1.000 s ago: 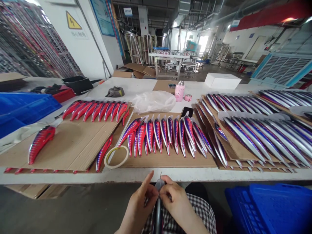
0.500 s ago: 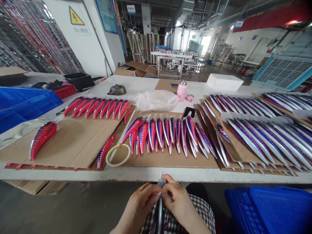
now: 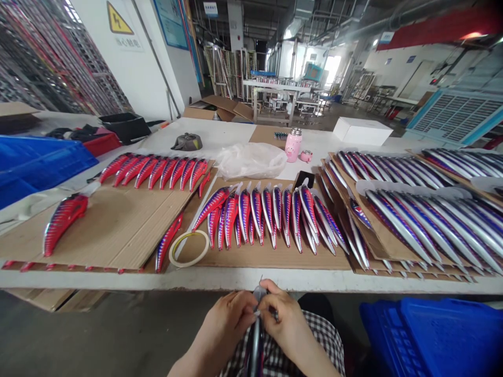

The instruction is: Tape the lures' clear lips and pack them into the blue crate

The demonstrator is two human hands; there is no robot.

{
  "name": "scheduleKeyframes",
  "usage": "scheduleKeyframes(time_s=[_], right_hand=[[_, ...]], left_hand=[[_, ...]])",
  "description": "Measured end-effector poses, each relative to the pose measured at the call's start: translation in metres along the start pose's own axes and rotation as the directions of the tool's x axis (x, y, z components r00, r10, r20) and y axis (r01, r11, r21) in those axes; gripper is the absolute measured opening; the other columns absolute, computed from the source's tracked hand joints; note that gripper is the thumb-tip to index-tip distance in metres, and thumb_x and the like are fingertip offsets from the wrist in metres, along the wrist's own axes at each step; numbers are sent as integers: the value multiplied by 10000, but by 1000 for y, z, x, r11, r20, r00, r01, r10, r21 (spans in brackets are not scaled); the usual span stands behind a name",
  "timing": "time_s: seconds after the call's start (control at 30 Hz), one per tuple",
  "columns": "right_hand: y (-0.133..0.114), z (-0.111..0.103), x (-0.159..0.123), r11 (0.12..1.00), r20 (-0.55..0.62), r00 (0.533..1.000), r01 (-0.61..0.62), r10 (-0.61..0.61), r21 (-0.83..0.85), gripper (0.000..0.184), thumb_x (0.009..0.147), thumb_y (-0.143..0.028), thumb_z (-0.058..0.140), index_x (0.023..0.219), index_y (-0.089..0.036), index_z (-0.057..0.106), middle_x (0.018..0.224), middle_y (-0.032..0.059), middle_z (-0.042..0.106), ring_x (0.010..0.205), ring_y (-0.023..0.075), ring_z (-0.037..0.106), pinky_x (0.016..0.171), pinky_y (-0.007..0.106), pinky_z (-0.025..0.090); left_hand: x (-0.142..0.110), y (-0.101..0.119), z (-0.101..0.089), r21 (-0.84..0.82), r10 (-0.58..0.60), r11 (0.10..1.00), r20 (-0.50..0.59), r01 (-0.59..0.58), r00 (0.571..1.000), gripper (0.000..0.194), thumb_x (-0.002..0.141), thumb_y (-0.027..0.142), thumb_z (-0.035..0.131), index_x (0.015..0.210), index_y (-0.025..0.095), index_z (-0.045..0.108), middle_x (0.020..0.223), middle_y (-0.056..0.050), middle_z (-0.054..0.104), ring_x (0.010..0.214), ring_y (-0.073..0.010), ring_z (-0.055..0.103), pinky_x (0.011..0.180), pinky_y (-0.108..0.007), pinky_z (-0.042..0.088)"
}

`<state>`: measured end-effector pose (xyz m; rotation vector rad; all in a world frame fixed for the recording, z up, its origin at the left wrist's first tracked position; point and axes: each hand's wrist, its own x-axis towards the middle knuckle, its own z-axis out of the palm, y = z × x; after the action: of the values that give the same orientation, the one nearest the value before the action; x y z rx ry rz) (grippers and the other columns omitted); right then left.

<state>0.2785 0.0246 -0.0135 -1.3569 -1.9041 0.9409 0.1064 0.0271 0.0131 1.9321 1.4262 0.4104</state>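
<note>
Over my lap, a fishing lure with a dark and silvery body points its clear lip away from me. My left hand is closed, its thumb and fingers pinching the lure near the lip. On the other side, my right hand is closed at the same spot, its fingertips touching those of my left. A thin spike sticks up past the lip. Something small and whitish shows between the fingertips, too small to name. The fingers hide the lure's front end.
Red and purple lures lie on cardboard ahead, beside a tape roll. Stacked cardboard with silvery lures stands right; red lures lie left. A plastic bag, a pink bottle and a blue crate are around.
The view has shifted slightly. Both hands stay at the lure's lip end, with only small finger movement; the left wrist sits a little further left.
</note>
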Motion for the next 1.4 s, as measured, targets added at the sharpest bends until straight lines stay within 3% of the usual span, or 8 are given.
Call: scheduleKeyframes(time_s=[0.2,0.53,0.7,0.9,1.0,1.17,1.27,1.4], right_hand=[[-1,0,0,1000,-8,1000,-8,8,8,288,674,39,494,698,-188,669,1180,103,671,1129,212,624,901,271,488],[1,1,-1,1000,-18,1000,9,-9,-4,269,704,13,506,728,-191,679,1193,125,664,1146,211,614,919,300,486],[1,0,-1,1000,-5,1000,5,-5,3,270,706,13,505,739,-188,682,1216,135,653,1183,203,588,953,303,469],[-9,-10,0,997,98,995,-28,34,-67,271,729,-18,507,779,-209,692,1298,115,603,1162,215,604,942,316,488],[-9,-8,0,992,69,997,-24,32,-125,253,721,-32,517,767,-217,683,1298,82,607,1105,220,643,920,303,505],[-4,2,-1,984,18,1000,21,-18,-177,248,714,-19,486,727,-193,662,1244,124,640,1204,231,571,913,294,505],[-5,1,-1,987,10,998,61,-60,-149,239,743,-27,467,707,-181,645,1234,135,641,1141,234,619,900,290,509],[-6,-1,-4,994,0,997,76,-76,-81,227,773,-32,475,701,-183,629,1208,107,644,1038,204,667,862,240,507]], left_hand=[[3,6,-2,138,-33,990,6,32,999,131,823,131,495,728,198,556,773,3,644,768,-180,594,695,-267,391],[2,7,-4,28,-46,999,15,46,999,142,786,83,527,714,198,573,759,21,655,761,-158,607,699,-236,400],[3,7,-3,68,-12,998,-4,13,1000,133,818,114,529,718,195,563,767,11,655,761,-169,603,695,-256,399],[4,10,-2,159,9,987,0,-9,1000,150,816,105,496,701,189,545,736,2,635,740,-178,594,684,-275,401],[4,10,-3,162,13,987,1,-13,1000,161,821,115,481,692,191,539,728,-1,631,726,-176,588,679,-278,412],[3,2,-5,149,108,983,-4,-107,994,150,821,107,475,732,199,555,776,-12,631,778,-194,579,718,-305,451],[1,-4,0,110,154,983,-66,-147,986,189,845,100,449,813,214,597,873,-22,628,847,-197,588,786,-328,483],[-4,-9,10,49,63,997,-266,-52,962,222,829,117,521,944,270,632,1113,-34,554,1006,-192,589,852,-310,508]])
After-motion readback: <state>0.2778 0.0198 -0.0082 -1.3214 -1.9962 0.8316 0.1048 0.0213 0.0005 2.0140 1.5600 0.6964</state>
